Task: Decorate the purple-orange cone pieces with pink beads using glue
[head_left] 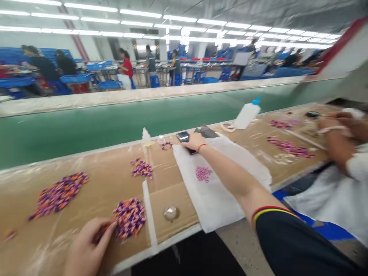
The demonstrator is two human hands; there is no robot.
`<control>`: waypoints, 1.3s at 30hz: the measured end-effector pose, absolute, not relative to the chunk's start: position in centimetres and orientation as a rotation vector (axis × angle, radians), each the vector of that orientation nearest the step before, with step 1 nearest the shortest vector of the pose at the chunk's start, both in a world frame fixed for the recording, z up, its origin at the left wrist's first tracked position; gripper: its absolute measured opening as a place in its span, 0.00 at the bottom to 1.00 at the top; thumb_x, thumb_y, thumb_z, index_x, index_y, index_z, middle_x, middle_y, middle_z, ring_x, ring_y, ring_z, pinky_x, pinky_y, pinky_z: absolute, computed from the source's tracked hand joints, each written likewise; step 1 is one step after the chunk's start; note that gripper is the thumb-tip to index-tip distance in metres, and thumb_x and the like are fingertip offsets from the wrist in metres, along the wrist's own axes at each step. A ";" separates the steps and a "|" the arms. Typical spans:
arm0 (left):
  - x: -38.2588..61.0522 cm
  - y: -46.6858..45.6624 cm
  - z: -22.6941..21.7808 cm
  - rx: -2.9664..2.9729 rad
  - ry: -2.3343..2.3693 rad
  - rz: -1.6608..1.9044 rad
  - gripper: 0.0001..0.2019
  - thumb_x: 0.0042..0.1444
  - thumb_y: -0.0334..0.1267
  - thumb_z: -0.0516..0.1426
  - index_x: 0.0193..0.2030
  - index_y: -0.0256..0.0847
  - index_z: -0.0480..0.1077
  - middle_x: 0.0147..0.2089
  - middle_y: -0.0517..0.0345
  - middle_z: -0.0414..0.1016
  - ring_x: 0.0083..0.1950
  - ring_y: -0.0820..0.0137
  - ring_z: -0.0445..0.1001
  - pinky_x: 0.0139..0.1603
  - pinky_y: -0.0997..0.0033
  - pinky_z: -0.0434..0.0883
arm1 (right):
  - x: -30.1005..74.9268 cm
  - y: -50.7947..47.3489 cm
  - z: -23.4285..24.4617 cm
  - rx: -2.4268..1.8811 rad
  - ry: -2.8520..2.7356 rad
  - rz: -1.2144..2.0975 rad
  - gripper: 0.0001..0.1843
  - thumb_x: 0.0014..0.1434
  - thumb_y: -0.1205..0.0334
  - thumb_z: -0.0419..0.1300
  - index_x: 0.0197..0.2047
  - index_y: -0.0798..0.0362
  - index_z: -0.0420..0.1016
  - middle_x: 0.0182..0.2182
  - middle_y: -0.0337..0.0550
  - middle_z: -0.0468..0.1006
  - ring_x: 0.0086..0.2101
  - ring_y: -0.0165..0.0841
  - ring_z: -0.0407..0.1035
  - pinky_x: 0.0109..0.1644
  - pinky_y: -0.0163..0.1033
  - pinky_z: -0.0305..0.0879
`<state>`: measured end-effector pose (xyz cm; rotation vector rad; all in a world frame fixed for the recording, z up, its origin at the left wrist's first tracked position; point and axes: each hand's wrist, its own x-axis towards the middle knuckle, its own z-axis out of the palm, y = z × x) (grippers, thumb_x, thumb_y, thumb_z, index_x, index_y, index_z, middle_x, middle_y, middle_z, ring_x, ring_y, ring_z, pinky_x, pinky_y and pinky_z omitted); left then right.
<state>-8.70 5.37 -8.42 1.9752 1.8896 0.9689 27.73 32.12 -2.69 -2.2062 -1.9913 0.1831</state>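
My left hand (90, 243) is at the near edge of the table, its thumb and fingers curled together against a pile of small purple, pink and orange pieces (130, 217); whatever is between the fingertips is hidden. My right hand (195, 141) reaches across to the far side and grips a dark smartphone (183, 136), covering its middle. Under my right arm lies a white plastic sheet (214, 205) bearing a small patch of pink pieces (202, 173). Beside the phone is a dark grey pouch-like item (209, 132).
More coloured pieces lie in a large heap (61, 193) and a smaller heap (142, 168). A clear round object (170, 212), small bottle (146, 137), tape roll (228, 127) and white bottle (247, 115) are on the table. Beyond runs a green conveyor belt (115, 122). A co-worker's hands (336, 124) are at right.
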 end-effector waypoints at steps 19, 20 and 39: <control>-4.7 14.6 -1.5 1.791 1.958 0.669 0.10 0.55 0.42 0.58 0.37 0.39 0.76 0.40 0.50 0.81 0.41 0.63 0.77 0.44 0.65 0.72 | 37.8 18.0 -5.9 -1.525 -2.157 0.618 0.18 0.64 0.48 0.52 0.41 0.49 0.78 0.38 0.52 0.82 0.32 0.40 0.72 0.36 0.48 0.67; -4.6 15.4 -1.5 1.762 1.977 0.647 0.10 0.55 0.40 0.58 0.39 0.39 0.76 0.41 0.50 0.82 0.42 0.63 0.77 0.46 0.65 0.73 | 38.0 17.7 -5.8 -1.514 -2.137 0.628 0.21 0.64 0.42 0.53 0.39 0.47 0.79 0.37 0.52 0.82 0.31 0.40 0.71 0.34 0.48 0.66; -3.2 21.8 -3.0 1.763 2.152 0.255 0.09 0.53 0.35 0.58 0.40 0.40 0.78 0.42 0.52 0.84 0.42 0.62 0.79 0.44 0.67 0.72 | 38.9 16.0 -4.9 -1.583 -1.928 0.678 0.32 0.57 0.24 0.52 0.30 0.43 0.77 0.29 0.48 0.79 0.28 0.40 0.71 0.29 0.47 0.64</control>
